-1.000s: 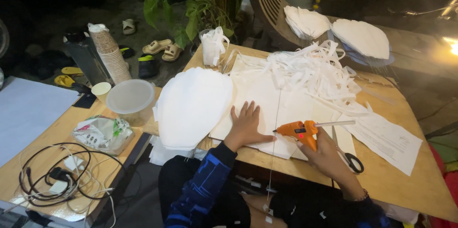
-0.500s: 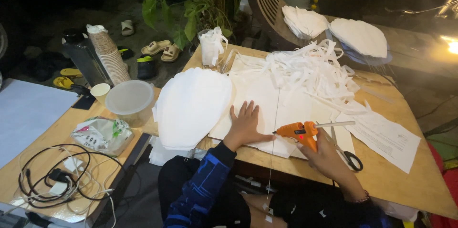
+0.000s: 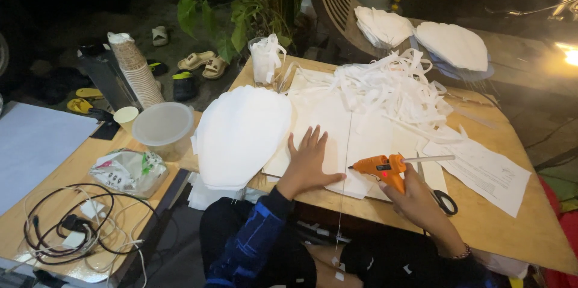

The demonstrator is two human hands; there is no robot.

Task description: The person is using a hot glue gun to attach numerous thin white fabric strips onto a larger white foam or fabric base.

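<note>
My left hand lies flat, fingers spread, on a white paper sheet on the wooden table. My right hand grips an orange hot glue gun with its nozzle pointing left at the sheet, close to my left thumb. A thin white line runs down the sheet between the two hands. To the left of my left hand lies a stack of white petal-shaped cutouts.
A heap of white paper strips, printed sheets and black scissors lie on the table. Left: plastic tub, stacked paper cups, tangled cables. Behind: a plant, sandals, more cutouts.
</note>
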